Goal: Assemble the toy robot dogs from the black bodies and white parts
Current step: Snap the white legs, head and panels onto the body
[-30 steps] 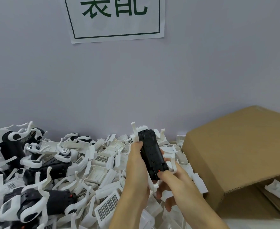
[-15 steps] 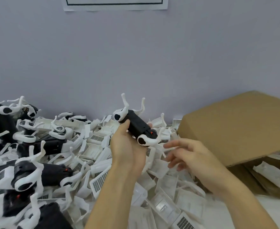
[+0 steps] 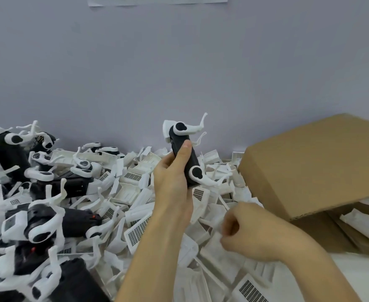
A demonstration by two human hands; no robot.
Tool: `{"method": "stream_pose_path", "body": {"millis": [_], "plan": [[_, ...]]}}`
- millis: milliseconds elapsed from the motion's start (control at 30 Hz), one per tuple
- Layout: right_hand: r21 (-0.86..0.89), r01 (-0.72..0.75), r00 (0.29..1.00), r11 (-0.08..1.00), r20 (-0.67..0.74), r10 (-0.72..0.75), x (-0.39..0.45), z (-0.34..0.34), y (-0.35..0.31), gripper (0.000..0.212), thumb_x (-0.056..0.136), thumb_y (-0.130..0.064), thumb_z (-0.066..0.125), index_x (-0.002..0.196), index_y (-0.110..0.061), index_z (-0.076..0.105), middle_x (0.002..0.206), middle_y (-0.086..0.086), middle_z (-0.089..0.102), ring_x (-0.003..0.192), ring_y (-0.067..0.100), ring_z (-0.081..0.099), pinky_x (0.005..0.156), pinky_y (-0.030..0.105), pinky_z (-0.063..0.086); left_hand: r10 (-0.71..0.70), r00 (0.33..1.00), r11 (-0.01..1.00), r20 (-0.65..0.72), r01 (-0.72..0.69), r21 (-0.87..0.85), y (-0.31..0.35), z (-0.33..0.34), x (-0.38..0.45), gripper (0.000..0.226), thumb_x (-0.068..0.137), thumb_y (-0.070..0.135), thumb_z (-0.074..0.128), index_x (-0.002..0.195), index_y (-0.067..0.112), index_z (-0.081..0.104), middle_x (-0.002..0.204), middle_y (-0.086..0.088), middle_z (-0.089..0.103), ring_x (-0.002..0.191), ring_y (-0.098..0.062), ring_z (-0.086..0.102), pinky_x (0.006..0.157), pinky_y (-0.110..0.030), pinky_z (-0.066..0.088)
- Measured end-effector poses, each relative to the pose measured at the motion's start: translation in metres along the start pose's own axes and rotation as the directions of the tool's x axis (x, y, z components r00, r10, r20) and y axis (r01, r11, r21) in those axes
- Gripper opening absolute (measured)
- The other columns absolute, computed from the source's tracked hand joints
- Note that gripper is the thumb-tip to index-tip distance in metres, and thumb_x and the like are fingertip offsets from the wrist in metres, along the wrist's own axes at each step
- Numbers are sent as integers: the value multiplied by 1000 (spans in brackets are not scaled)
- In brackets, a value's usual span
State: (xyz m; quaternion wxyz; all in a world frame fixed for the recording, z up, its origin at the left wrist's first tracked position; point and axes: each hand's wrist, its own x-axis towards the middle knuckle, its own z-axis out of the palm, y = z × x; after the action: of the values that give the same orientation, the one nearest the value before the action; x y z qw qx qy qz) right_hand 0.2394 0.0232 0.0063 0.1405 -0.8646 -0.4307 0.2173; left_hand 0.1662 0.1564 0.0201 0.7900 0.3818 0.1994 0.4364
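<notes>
Now the right hand has left the dog and dropped to the white parts, fingers curled, contents unclear; left hand grips it, upended.

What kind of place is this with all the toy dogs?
Probably a toy factory's assembly bench. A big pile of loose white parts, a heap of finished dogs on the left, and a cardboard box of more parts. The left hand holds a dog being built.

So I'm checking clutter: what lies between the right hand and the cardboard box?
In the head view, loose white parts fill the stretch between the right hand and the cardboard box.
</notes>
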Motion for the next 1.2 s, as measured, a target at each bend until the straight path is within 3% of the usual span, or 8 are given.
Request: {"method": "stream_pose_path", "body": {"millis": [200,333,467,600,700,833,967,1200], "plan": [[415,156,952,896,-306,-24,-3,-17,12,22,88,-23,62,70,-15,53,46,-9,50,39,6,43,42,13,42,1,1000,999,7,-1,41,-5,0,1,24,90,23,74,74,9,63,61,0,60,55,-14,62,50,-27,53],[708,287,900,646,-431,72,-1,-20,9,15,96,-15,57,83,-7,54,76,14,73,71,29,75,51,31,57,9,1000,990,-15,-7,138,-4,-2,2,36,86,37,78,99,6,65,77,-4,74,72,-18,73,60,-33,59],[860,316,886,401,-419,198,-1,-22,7,17,96,-3,49,83,-14,48,76,15,75,60,27,74,39,22,45,56,998,940,-32,-42,339,-6,1,-3,65,66,50,80,115,14,57,82,2,71,75,-14,72,72,-40,63],[815,346,790,464,-520,325,1,-23,12,24,94,0,45,94,-24,50,72,6,74,53,13,69,38,19,43,107,993,880,55,-120,459,-8,2,-7,47,80,41,83,111,29,50,80,6,75,65,-4,71,53,-19,54],[690,361,676,628,-657,333,3,-22,11,31,95,-4,44,108,-31,52,98,1,69,73,18,71,53,27,56,142,980,784,138,-196,590,-11,6,-11,47,79,45,83,102,40,41,85,8,70,68,2,69,51,-13,50],[491,378,657,785,-740,146,6,-16,3,29,95,-3,42,116,-14,59,105,-2,67,94,18,64,84,39,53,33,966,774,256,-186,605,-18,14,-16,36,94,37,66,112,44,35,81,4,70,72,-5,71,65,-31,63],[481,473,677,738,-735,46,3,-13,-7,17,96,-11,48,93,-25,55,71,-11,59,61,5,51,55,13,40,9,952,768,305,-202,608,-20,15,-18,45,97,19,61,126,36,31,90,0,72,76,-14,73,68,-37,63],[568,536,710,625,-704,30,10,-11,-5,33,102,-20,55,132,-32,62,103,-27,66,95,-17,62,70,0,45,36,946,713,323,-250,654,-20,10,-18,56,95,18,63,130,47,29,105,12,70,87,-14,74,82,-46,62]]}}
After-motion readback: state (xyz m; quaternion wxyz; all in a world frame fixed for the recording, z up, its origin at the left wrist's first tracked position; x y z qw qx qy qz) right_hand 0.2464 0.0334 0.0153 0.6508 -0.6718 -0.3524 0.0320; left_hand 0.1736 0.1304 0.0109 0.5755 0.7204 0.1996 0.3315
